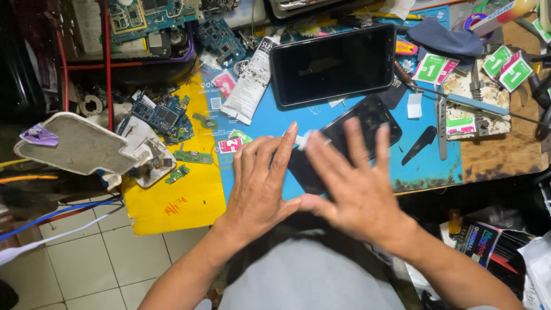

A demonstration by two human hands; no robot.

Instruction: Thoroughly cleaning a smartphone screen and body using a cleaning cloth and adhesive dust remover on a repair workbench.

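Phone: a dark slab [367,123] lying flat on the blue mat [436,166], partly hidden under the hands; its far right end shows past the fingertips.
Long axis: runs from near left to far right, slanted across the mat.
Right hand [353,183]: spread flat, fingers splayed, palm down over the phone's near half; blurred, so I cannot tell whether it presses on the glass or hovers just above. Its grip is wide open and closes on nothing.
Left hand [261,186]: also flat and open, at the phone's near left end, index tip beside a small white scrap [304,139]; whether it pinches that scrap I cannot tell.
Nearer hand: the right one, directly over the phone; the left sits just beside it, thumbs almost meeting.
Materials: the phone's face is glossy black, smooth and hard-edged with rounded corners; the mat is matte blue, worn at its near edge.
Around it: a larger black tablet [334,64] farther back on the table, a white tube [251,80] to its left, green circuit boards [163,115] on a yellow sheet [172,201], green wipe packets [433,69] and metal tools [442,123] to the right.
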